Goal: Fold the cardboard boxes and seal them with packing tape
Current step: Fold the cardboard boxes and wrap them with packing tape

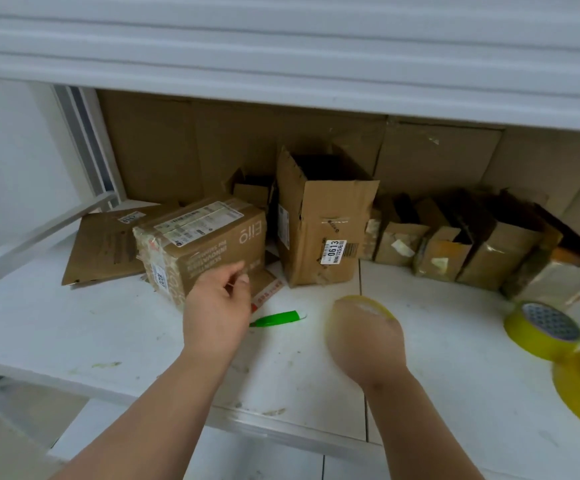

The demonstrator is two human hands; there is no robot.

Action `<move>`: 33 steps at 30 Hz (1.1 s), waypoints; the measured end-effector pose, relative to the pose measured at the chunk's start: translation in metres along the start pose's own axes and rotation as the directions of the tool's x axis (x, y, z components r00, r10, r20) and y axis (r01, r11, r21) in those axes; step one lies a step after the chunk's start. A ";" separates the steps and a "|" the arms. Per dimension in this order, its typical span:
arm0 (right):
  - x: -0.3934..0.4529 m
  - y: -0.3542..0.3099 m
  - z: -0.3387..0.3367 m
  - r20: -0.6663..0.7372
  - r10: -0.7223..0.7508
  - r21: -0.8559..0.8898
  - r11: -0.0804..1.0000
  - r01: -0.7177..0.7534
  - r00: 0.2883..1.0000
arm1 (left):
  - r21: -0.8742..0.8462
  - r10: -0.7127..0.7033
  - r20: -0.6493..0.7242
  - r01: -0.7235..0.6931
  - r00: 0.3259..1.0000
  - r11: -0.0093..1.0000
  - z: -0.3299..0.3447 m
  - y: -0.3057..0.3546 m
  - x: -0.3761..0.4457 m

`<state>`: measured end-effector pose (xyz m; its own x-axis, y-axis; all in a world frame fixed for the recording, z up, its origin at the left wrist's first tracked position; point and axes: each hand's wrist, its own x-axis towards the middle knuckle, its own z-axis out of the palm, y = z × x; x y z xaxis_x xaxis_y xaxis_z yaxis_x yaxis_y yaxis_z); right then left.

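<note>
White shelving backs a scuffed white tabletop (74, 327) crowded with cardboard. Taking the sealed printed box (200, 242) as landmark: the left hand (217, 306) hovers at its near face, fingers loosely curled and holding nothing; a green cutter (276, 319) lies just beside its near corner; a tall open box (323, 226) stands close to its right; the right hand (368, 344), further right, grips a tape roll (363, 301). Two spare rolls (543, 329) sit well apart at the right edge. The landmark box looks light, stiff, tape-slick, probably best held by its edges.
</note>
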<state>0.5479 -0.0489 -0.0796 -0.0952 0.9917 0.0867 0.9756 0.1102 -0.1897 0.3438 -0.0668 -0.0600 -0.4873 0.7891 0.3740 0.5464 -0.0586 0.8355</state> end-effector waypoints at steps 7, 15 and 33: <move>0.030 -0.023 0.002 -0.097 -0.058 0.047 0.997 0.063 0.994 | 0.206 0.030 -0.328 0.041 0.944 0.978 -0.018 -0.008 0.019; 0.079 -0.081 0.004 -0.141 -0.252 0.507 0.812 0.289 0.957 | 0.173 -0.113 -0.056 0.121 0.992 0.977 -0.038 -0.035 0.049; 0.113 -0.151 0.007 -0.096 -0.221 0.846 0.495 0.196 0.971 | -0.496 -0.276 -0.084 0.200 0.957 0.845 -0.105 -0.060 0.054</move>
<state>0.3879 0.0473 -0.0481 -0.2891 0.9317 0.2200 0.2967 0.3057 -0.9047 0.2130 -0.0853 -0.0475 -0.6748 0.7201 0.1616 0.0268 -0.1949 0.9805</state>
